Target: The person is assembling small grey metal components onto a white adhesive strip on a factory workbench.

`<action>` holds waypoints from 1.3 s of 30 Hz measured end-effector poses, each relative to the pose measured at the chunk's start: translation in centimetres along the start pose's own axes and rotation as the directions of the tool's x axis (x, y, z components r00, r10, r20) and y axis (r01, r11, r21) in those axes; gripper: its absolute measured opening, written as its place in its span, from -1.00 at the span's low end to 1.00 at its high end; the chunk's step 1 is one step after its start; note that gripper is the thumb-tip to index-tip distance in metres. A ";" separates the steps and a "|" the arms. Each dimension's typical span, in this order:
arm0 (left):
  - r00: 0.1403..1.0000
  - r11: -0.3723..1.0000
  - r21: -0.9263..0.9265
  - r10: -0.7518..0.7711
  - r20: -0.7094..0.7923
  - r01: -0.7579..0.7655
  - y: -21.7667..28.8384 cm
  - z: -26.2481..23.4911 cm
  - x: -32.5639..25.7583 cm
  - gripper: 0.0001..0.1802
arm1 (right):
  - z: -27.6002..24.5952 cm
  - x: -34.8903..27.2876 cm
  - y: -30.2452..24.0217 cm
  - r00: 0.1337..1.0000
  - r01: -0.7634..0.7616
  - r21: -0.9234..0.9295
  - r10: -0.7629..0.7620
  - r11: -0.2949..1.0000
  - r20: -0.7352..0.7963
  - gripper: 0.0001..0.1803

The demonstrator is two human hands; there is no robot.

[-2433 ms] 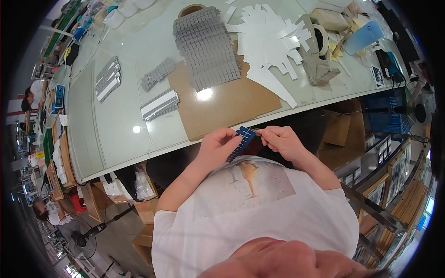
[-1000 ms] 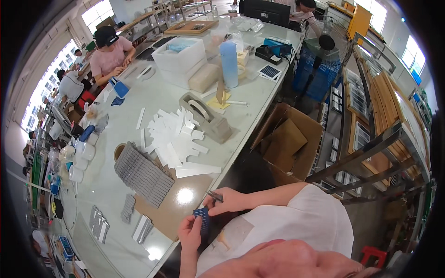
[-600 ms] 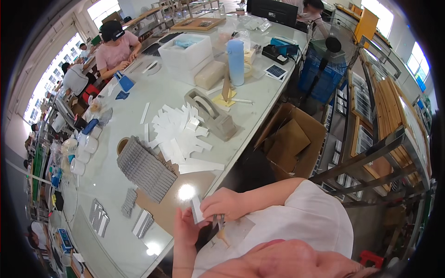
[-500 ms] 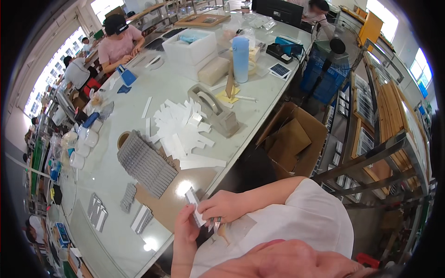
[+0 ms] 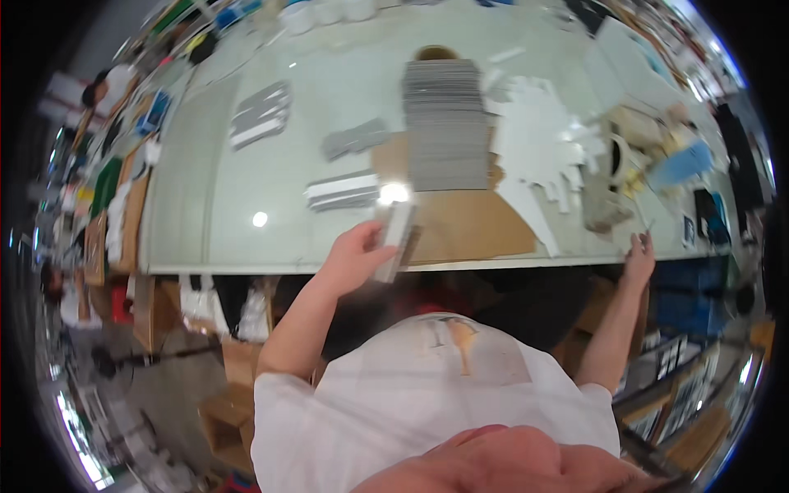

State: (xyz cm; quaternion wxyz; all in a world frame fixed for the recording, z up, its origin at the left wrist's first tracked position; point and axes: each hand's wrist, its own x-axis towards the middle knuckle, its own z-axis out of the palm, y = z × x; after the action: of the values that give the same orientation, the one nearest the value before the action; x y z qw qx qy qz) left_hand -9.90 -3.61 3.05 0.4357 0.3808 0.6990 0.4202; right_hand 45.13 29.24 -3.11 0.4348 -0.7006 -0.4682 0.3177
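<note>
In my left hand [image 5: 357, 259], closed at the table's front edge, is a flat grey strip with a white face [image 5: 398, 234], tilted upright between thumb and fingers. My right hand [image 5: 639, 259] reaches to the table's right front edge, with its fingertips apart and nothing visible between them. Closest to it is a beige tape dispenser [image 5: 606, 209]. A tall stack of grey strips [image 5: 448, 140] stands on a brown cardboard sheet [image 5: 477, 226], and a loose heap of white strips [image 5: 534, 140] spreads to its right.
Smaller groups of strips lie on the left: grey-and-white ones [image 5: 261, 115], plain grey ones [image 5: 355, 140] and another set [image 5: 343, 191]. A tape roll [image 5: 436, 52] sits behind the stack. On the right are a blue bottle [image 5: 680, 164] and a white foam box [image 5: 633, 62].
The view has swung round to face the table. My hands, together on the strip before, are now apart: the left keeps it, while the right has moved far right.
</note>
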 end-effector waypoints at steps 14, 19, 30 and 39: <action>0.999 0.845 0.534 -0.020 0.042 -0.005 5.3 -12.0 6.9 -0.65 | 11.1 -18.4 -10.9 0.341 0.939 -0.068 -0.935 0.336 0.097 -0.67; 0.909 0.594 0.766 0.416 -0.029 -0.247 3.9 -10.1 5.9 -0.69 | 18.2 -20.5 -12.5 0.327 0.903 0.117 -0.839 0.413 0.435 -0.77; 0.797 0.684 0.455 0.594 0.105 -0.570 0.9 1.6 -0.7 -0.80 | 23.2 -19.0 -14.6 0.265 0.960 -0.068 -0.793 0.273 0.548 -0.93; 0.769 0.659 0.516 0.640 -0.001 -0.547 0.6 5.3 0.2 -0.75 | 18.3 -21.8 -14.0 0.170 0.985 -0.132 -0.801 0.115 0.574 -0.82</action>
State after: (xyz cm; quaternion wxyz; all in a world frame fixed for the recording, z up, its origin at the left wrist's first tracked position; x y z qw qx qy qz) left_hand -4.92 -1.89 2.13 0.0971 0.6451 0.6544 0.3825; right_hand 16.33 17.15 2.67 0.2499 -0.2675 -0.9302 -0.0258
